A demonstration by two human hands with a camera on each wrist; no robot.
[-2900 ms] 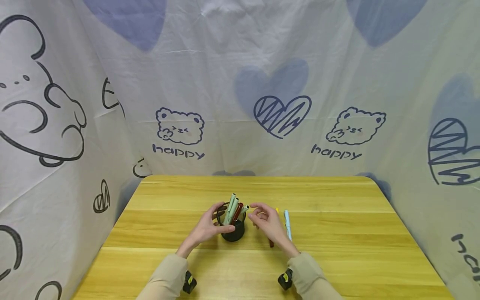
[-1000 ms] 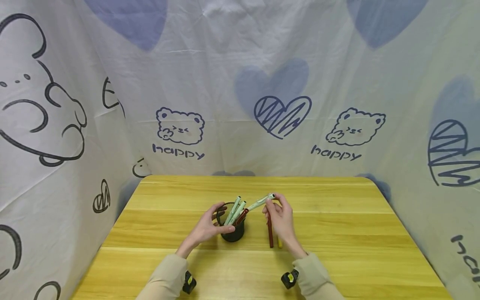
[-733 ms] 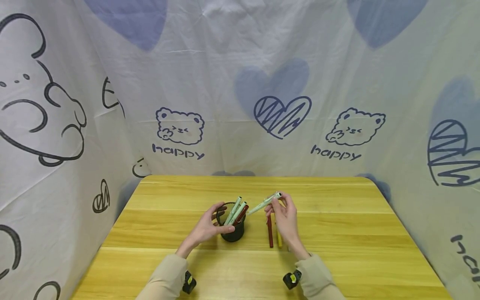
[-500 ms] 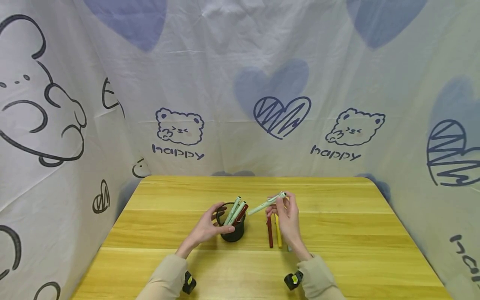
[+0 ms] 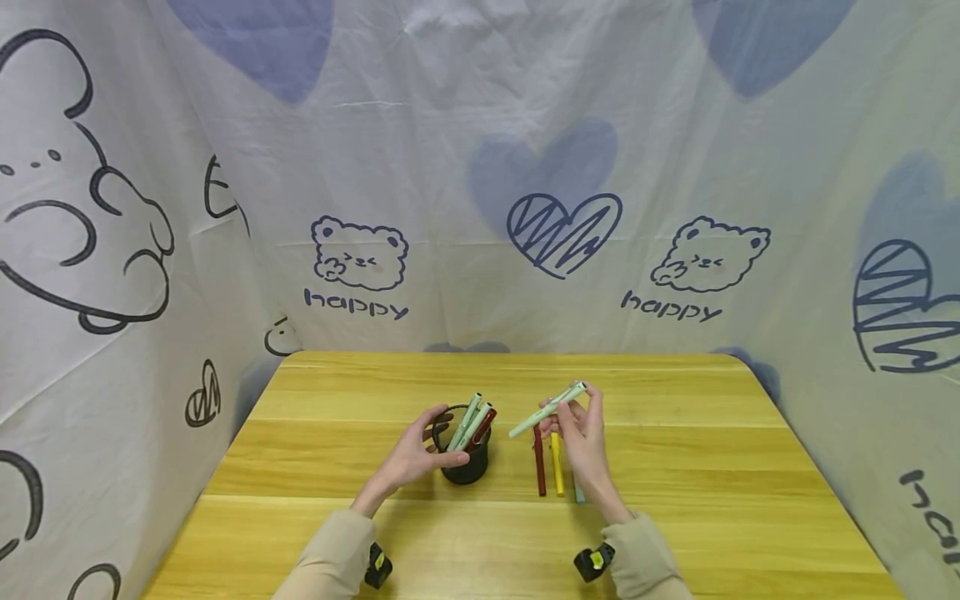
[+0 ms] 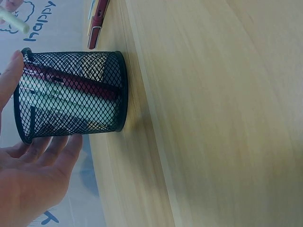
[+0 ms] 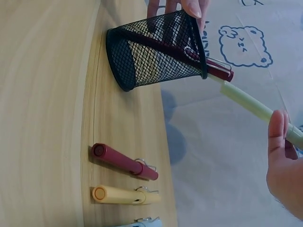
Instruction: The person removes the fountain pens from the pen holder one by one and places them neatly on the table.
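Note:
My left hand (image 5: 412, 452) holds a black mesh pen cup (image 5: 467, 469) upright on the table, fingers and thumb round its rim. Light green pens (image 5: 462, 425) and a dark red pen (image 5: 484, 428) lean inside it. To the right, my right hand (image 5: 587, 442) pinches another light green pen (image 5: 531, 419) near its upper end. That pen slants in the air, its lower end towards the cup but apart from it. Below this hand lie a dark red pen (image 5: 540, 468), a yellow pen (image 5: 557, 472) and a light blue pen (image 5: 579, 492), the last partly hidden by the hand.
The wooden table (image 5: 337, 475) spreads out on both sides of the hands. Printed cloth (image 5: 442, 167) hangs behind it and at both sides. Small black cameras (image 5: 378, 565) sit at both wrists.
My right hand came to the cup, took a light green pen out and carried it rightward, over the row of pens. My left hand stays on the cup.

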